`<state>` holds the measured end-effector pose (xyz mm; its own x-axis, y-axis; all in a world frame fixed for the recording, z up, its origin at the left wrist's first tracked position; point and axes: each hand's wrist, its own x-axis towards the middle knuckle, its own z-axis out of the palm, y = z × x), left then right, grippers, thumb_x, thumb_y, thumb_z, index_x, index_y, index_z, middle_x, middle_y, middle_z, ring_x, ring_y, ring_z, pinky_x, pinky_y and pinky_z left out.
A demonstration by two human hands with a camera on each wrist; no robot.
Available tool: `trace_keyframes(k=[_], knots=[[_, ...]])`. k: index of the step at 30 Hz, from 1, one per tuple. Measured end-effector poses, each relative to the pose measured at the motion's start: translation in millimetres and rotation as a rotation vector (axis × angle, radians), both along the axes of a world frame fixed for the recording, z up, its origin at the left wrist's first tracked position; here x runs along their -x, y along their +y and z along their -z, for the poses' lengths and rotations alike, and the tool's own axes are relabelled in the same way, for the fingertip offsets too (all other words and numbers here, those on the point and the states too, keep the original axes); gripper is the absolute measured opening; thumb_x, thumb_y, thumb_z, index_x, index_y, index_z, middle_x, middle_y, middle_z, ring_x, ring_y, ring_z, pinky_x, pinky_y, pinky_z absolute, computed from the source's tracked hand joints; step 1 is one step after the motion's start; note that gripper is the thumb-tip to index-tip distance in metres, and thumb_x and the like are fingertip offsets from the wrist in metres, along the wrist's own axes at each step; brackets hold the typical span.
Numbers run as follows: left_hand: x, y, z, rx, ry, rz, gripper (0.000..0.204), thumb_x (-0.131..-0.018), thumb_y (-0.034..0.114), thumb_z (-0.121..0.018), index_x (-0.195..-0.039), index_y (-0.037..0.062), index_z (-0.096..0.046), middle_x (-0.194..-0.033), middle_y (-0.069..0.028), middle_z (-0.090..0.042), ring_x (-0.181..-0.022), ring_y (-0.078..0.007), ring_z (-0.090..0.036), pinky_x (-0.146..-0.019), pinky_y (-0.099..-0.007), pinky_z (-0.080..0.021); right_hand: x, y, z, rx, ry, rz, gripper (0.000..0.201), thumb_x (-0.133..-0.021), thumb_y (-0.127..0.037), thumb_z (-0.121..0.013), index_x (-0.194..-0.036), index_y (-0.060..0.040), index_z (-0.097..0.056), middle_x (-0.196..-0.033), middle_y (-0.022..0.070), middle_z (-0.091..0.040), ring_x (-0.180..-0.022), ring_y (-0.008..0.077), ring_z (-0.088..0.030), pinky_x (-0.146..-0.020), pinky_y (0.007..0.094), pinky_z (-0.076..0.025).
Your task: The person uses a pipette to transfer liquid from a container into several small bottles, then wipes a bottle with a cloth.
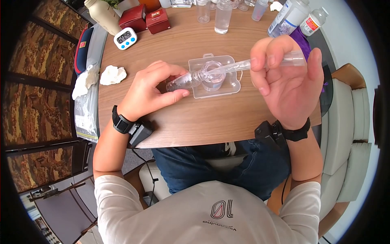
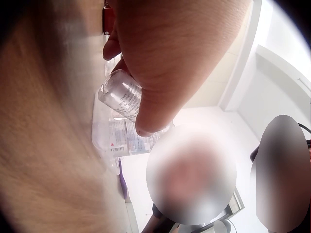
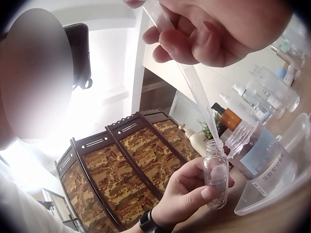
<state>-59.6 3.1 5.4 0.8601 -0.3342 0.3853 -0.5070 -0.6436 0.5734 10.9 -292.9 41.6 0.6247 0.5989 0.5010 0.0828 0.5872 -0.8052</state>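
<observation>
My left hand [image 1: 148, 87] grips a small clear vial [image 1: 180, 82] by its body, thumb on one side and fingers on the other. The vial leans in the head view, its neck toward the right. Between the fingers of my right hand [image 1: 288, 81] is a translucent plastic dropper [image 1: 235, 66], slanting down to the left. Its narrow tip meets the vial's mouth, as the right wrist view also shows of the dropper [image 3: 197, 92] and vial [image 3: 216, 179]. Just beside them a wide clear bottle [image 3: 269, 165] stands in a shallow clear plastic case [image 1: 199, 92]. Printed text shows on the vial [image 2: 121, 97] in the left wrist view.
A white timer [image 1: 125, 38], two red boxes [image 1: 157, 21] and a crumpled tissue [image 1: 113, 75] lie on the left of the wooden table [image 1: 195, 122]. A clear cup of liquid [image 1: 222, 18] stands at the back. Labelled bottles [image 1: 289, 18] stand back right beside purple cloth [image 1: 300, 40].
</observation>
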Motion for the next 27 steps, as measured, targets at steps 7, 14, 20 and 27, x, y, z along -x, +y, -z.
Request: trace_keyframes(k=[7, 14, 20, 27], knots=[[-1, -1, -2, -0.006, -0.024, -0.007, 0.036, -0.079, 0.021, -0.087, -0.108, 0.0055, -0.072, -0.094, -0.0081, -0.07, -0.082, -0.0209, -0.065, -0.067, -0.0316, -0.054, 1, -2, -2, -0.012, 0.013, -0.008, 0.056, -0.108, -0.051, -0.022, -0.1, -0.0061, -0.054, -0.103, 0.0149, -0.058, -0.063, 0.0138, -0.042, -0.061, 0.0243, -0.038], [-1, 1, 3, 0.034, -0.014, -0.04, 0.037, -0.078, 0.017, -0.087, -0.108, 0.0034, -0.071, -0.088, -0.0054, -0.066, -0.075, -0.0163, -0.057, -0.069, -0.0297, -0.049, -4, -2, -4, 0.054, -0.031, 0.071, 0.053, -0.109, -0.047, -0.024, -0.102, -0.0053, -0.056, -0.102, 0.014, -0.06, -0.06, 0.012, -0.04, -0.057, 0.0236, -0.035], [1, -1, 1, 0.028, 0.041, -0.084, 0.036, -0.078, 0.016, -0.086, -0.108, 0.0035, -0.07, -0.091, -0.0049, -0.067, -0.076, -0.0156, -0.057, -0.07, -0.0294, -0.049, 9, 37, 2, 0.415, 0.054, 0.237, 0.043, -0.109, -0.038, -0.041, -0.108, -0.0022, -0.065, -0.095, 0.0047, -0.066, -0.065, 0.0056, -0.047, -0.06, 0.0204, -0.038], [-1, 0, 3, 0.02, 0.05, -0.078, 0.036, -0.078, 0.016, -0.086, -0.109, 0.0036, -0.07, -0.091, -0.0045, -0.067, -0.077, -0.0156, -0.057, -0.07, -0.0294, -0.049, 9, 38, 4, 0.412, 0.072, 0.2, 0.04, -0.108, -0.036, -0.045, -0.109, -0.0018, -0.066, -0.097, 0.004, -0.066, -0.066, 0.0056, -0.048, -0.062, 0.0216, -0.041]])
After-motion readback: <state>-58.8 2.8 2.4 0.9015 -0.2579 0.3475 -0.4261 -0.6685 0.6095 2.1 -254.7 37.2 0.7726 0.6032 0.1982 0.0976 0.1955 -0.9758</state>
